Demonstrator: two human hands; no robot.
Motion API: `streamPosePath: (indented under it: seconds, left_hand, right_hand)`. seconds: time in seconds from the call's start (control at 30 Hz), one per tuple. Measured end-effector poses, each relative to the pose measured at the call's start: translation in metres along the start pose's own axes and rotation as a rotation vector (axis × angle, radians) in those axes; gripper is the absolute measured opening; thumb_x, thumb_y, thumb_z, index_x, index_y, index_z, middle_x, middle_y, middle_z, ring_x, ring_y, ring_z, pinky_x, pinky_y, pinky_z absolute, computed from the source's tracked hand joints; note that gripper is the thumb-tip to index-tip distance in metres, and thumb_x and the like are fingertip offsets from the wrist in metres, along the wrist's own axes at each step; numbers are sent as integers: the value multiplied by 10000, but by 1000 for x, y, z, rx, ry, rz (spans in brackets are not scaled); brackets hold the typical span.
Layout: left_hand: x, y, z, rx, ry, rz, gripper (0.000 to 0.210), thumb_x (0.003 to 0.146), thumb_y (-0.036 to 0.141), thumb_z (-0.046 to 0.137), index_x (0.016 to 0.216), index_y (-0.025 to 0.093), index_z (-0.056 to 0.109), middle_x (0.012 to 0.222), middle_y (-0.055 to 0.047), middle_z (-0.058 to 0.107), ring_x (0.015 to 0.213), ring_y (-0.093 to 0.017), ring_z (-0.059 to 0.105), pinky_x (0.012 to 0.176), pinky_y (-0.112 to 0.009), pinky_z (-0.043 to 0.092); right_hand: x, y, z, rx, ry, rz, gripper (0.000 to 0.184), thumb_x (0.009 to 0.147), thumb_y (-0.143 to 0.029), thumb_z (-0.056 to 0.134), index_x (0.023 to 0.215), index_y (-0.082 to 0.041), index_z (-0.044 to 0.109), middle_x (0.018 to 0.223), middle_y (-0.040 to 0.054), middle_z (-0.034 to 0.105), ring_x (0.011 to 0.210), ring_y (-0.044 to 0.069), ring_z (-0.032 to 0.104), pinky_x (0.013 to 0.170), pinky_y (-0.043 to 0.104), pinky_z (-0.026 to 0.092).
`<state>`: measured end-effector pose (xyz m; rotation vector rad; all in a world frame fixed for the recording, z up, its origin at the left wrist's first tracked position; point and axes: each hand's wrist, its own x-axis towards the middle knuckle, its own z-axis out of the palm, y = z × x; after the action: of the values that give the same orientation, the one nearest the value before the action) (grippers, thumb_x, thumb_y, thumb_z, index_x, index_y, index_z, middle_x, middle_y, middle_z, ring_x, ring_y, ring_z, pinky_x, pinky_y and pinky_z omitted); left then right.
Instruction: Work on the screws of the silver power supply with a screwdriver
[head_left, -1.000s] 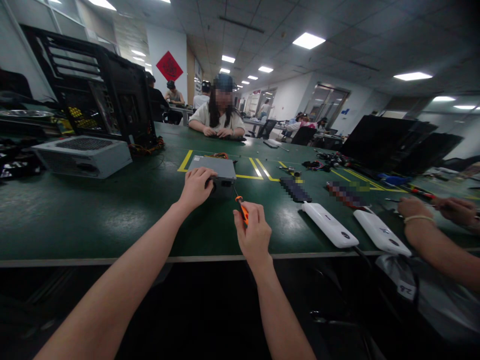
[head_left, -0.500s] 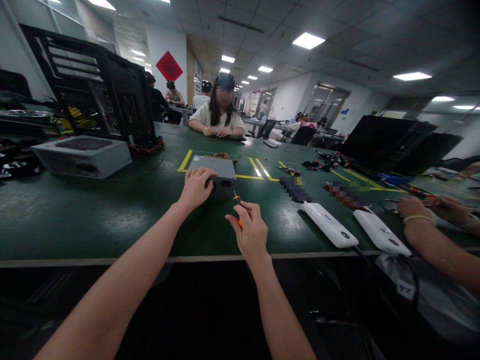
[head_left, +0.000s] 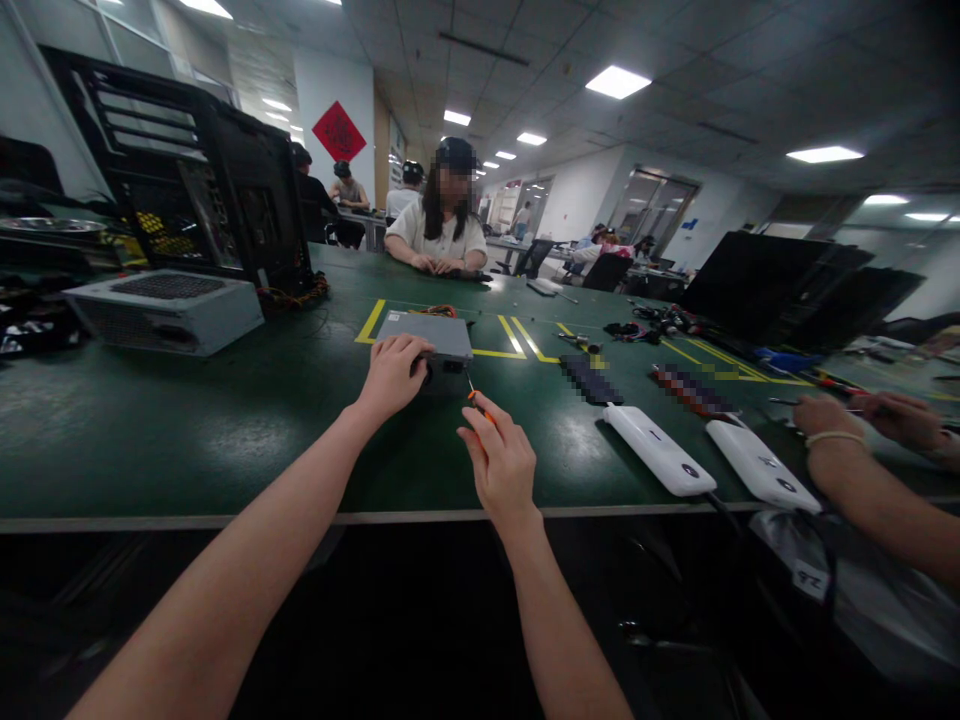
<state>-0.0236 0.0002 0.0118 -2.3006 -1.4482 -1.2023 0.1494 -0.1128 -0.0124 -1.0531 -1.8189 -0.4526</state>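
Note:
A grey computer power supply (head_left: 439, 336) lies on the green table in front of me, with its socket side facing me and a bundle of coloured cables behind it. My left hand (head_left: 393, 375) grips its left front corner, fingers over the top and thumb at the front. In my right hand (head_left: 501, 450) is an orange and black screwdriver (head_left: 472, 396), pinched by the handle, most of which the fingers cover. The screwdriver's thin shaft points up at the power supply's right front corner. I cannot make out whether the tip sits in a screw.
To the left stand another power supply (head_left: 169, 312) and an open black computer case (head_left: 217, 170). On the right lie white power banks (head_left: 660, 450), blurred phones, cables and dark monitors (head_left: 765, 290). A co-worker's hands (head_left: 832, 418) work at the right edge; a person (head_left: 442, 220) sits opposite.
My right hand's fingers have shifted on the screwdriver, and its handle now lies more hidden, at a different slant. The left hand and the power supply stay put. The person opposite has raised their head.

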Motion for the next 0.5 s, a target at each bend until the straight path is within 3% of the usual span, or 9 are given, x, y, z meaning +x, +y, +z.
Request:
streamPosePath:
  seconds: [0.27, 0.43, 0.5]
  left_hand:
    - [0, 1, -1, 14, 22, 24, 255, 809, 172, 446, 1015, 244, 579, 1089, -22, 602, 1018, -217, 505, 881, -373, 323]
    - [-1, 0, -1, 21, 22, 31, 252, 807, 173, 451, 1014, 243, 577, 1089, -19, 600, 1013, -217, 505, 868, -371, 323]
    - [-1, 0, -1, 20, 23, 33, 253, 806, 173, 454, 1015, 245, 576, 1089, -18, 600, 1013, -216, 504, 867, -371, 322]
  right_hand:
    - [3, -6, 0, 42, -119, 13, 179, 871, -210, 442, 999, -154, 553, 1135, 144, 554, 1039, 207, 542, 861, 357, 454]
    - [2, -3, 2, -1, -51, -3, 219, 880, -173, 447, 1081, -173, 532, 1125, 123, 595, 1000, 194, 569, 831, 339, 464]
    - [0, -2, 2, -22, -29, 12, 182, 887, -191, 450, 1028, -201, 565, 1139, 115, 594, 986, 193, 580, 811, 335, 470]
